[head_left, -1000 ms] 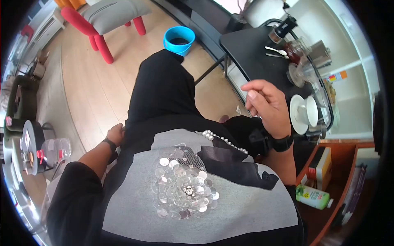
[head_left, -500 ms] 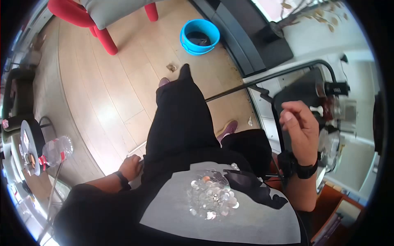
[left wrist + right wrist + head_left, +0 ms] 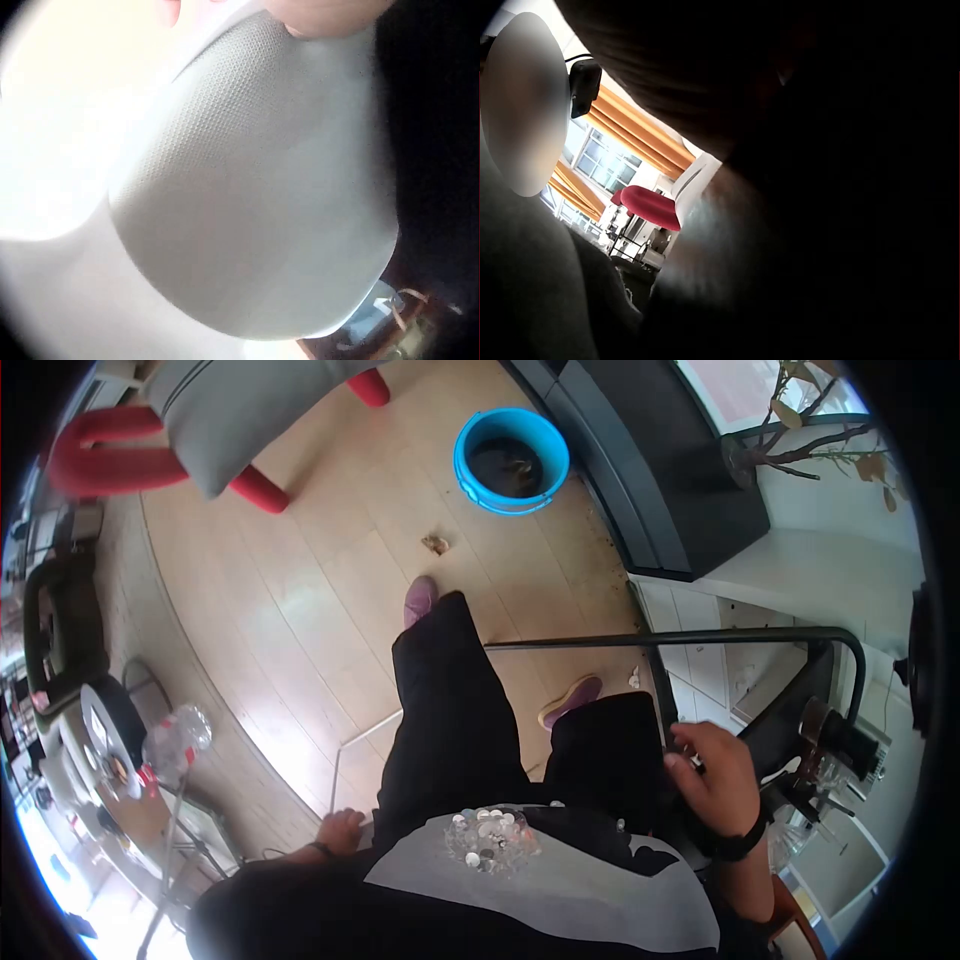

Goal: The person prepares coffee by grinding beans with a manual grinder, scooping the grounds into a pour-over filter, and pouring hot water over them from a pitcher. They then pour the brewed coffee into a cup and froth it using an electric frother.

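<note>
In the head view my left hand is low beside the left thigh. Its wrist view shows a light grey woven seat with a rounded edge. The thumb lies over that surface and a fingertip shows past the edge, so the hand grips the seat edge. Beside the right thigh, my right hand hovers with loosely curled fingers near the black-framed table; nothing shows between them. Its wrist view is mostly dark. Both trouser legs are forward, with purple shoes on the wooden floor.
A blue bucket with dark contents stands ahead. Closer lies a small brown scrap. A red-legged chair with a grey cushion is at upper left, a dark cabinet at upper right. A clear plastic bottle stands at left.
The head view has tilted down and closer to the floor, bringing both shoes into sight. The table and bucket sit farther right in view. Both hands keep about the same pose.
</note>
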A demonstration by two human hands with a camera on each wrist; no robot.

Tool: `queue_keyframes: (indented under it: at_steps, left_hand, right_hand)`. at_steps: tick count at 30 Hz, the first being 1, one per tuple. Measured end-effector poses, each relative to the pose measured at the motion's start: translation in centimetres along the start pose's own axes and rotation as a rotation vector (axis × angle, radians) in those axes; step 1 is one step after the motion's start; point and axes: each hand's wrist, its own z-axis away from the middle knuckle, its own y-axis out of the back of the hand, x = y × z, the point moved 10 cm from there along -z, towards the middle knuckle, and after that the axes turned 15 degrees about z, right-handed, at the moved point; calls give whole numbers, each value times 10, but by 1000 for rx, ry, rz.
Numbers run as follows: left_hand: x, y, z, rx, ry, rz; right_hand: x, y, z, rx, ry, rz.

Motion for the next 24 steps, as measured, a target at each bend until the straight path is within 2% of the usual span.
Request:
queue_keyframes:
  at_steps: [2, 3, 4, 6, 7, 11, 13, 14, 17, 20, 21, 22, 23, 24]
  left_hand:
    - [-10, -11, -2, -96, 29, -122]
    - [-6, -7, -7, -197, 42, -131]
    - [0, -5, -7, -302, 59, -138]
    - [12, 5, -11, -386, 64, -168]
    - [15, 8, -10, -456, 63, -192]
    - [-26, -25, -2, -519, 90, -188]
    - [-42, -37, -17, -492, 116, -166]
    - [-38, -32, -52, -456, 136, -151]
    - [-70, 2, -147, -355, 212, -110]
    - [-113, 70, -322, -260, 299, -79]
    - [-131, 60, -322, -231, 324, -74]
    - [-45, 167, -364, -64, 259, -187]
    - [-26, 212, -410, 192, 175, -214]
    - [-32, 221, -463, 349, -25, -289]
  right_hand:
    - [8, 0, -4, -46, -53, -128]
    - [15, 2, -5, -7, -73, -161]
    - [21, 3, -8, -13, -79, -170]
    - [40, 3, -13, -35, -184, -132]
    - [49, 5, -14, 18, -224, -129]
    - [51, 15, -26, 57, -163, 15]
    - [53, 1, -28, -83, -143, 51]
    - [53, 1, -29, -98, -143, 50]
    - [47, 5, -31, -59, -86, 129]
    - [57, -5, -27, -109, -108, 135]
    - [58, -5, -25, -115, -119, 111]
    - [60, -5, -24, -119, -133, 87]
    - [60, -5, -25, -135, -142, 83]
    - [58, -5, -28, -152, -125, 105]
